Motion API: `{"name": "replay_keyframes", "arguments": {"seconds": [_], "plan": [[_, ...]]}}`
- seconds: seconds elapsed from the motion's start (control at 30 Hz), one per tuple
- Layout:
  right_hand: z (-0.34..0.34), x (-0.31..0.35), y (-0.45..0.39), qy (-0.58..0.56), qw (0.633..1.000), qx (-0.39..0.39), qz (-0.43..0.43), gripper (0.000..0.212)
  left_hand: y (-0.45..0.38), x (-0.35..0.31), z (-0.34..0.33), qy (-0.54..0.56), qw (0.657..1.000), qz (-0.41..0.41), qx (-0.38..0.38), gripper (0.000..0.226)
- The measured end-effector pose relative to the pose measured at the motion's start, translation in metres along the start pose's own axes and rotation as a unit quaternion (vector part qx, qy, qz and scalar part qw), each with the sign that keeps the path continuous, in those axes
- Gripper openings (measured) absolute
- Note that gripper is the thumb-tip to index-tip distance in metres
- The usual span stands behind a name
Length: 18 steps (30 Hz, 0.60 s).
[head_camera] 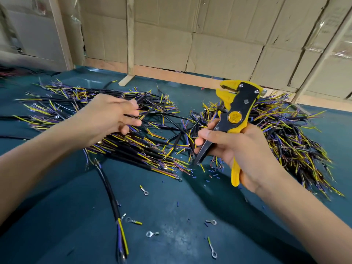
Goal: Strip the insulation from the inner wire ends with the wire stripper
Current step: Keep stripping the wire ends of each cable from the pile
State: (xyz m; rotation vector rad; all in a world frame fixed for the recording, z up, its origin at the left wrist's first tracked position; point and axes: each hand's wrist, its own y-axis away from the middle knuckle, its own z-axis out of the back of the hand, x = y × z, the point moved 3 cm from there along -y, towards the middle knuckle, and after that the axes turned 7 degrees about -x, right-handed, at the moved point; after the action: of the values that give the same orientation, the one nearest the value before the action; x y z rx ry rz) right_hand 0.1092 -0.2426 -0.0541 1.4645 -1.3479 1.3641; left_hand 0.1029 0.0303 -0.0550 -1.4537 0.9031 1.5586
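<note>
My right hand (245,149) grips the handles of a yellow and black wire stripper (235,115), jaws pointing up and away, nothing between the jaws. My left hand (106,119) reaches over the left heap of cut black cables (133,145), whose ends show yellow, blue and purple inner wires. Its blurred fingers are loosely curled at a black cable (152,108); whether they grip it I cannot tell. A second heap of cables (285,134) lies behind and to the right of my right hand.
The green table top (171,216) carries scattered ring terminals (151,233), bits of stripped insulation and one long black cable (112,197) running toward me. Cardboard sheets (190,35) and wooden battens line the far edge.
</note>
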Motion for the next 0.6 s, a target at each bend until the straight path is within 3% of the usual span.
{"name": "replay_keyframes", "arguments": {"seconds": [0.07, 0.13, 0.2, 0.27, 0.43, 0.6], "plan": [[0.002, 0.0, -0.002, -0.006, 1.0, -0.008, -0.006, 0.015, 0.004, -0.004, -0.001, -0.116, 0.985, -0.127, -0.003, 0.014], [0.004, 0.0, -0.002, -0.004, 1.0, -0.016, -0.004, 0.013, 0.018, -0.014, -0.008, -0.272, 0.896, -0.35, 0.029, 0.006], [0.005, 0.001, -0.003, -0.002, 1.0, -0.024, 0.0, 0.012, 0.034, -0.016, -0.019, -0.361, 0.787, -0.477, 0.151, 0.008], [0.007, 0.003, -0.003, -0.001, 0.999, -0.032, 0.004, 0.012, 0.042, -0.012, -0.028, -0.422, 0.731, -0.477, 0.246, 0.011], [0.007, 0.004, -0.003, 0.002, 0.999, -0.041, 0.009, 0.013, 0.041, -0.011, -0.033, -0.474, 0.737, -0.402, 0.265, 0.014], [0.006, 0.004, -0.001, 0.007, 0.999, -0.049, 0.012, 0.013, 0.048, -0.009, -0.034, -0.507, 0.704, -0.439, 0.235, 0.005]]}}
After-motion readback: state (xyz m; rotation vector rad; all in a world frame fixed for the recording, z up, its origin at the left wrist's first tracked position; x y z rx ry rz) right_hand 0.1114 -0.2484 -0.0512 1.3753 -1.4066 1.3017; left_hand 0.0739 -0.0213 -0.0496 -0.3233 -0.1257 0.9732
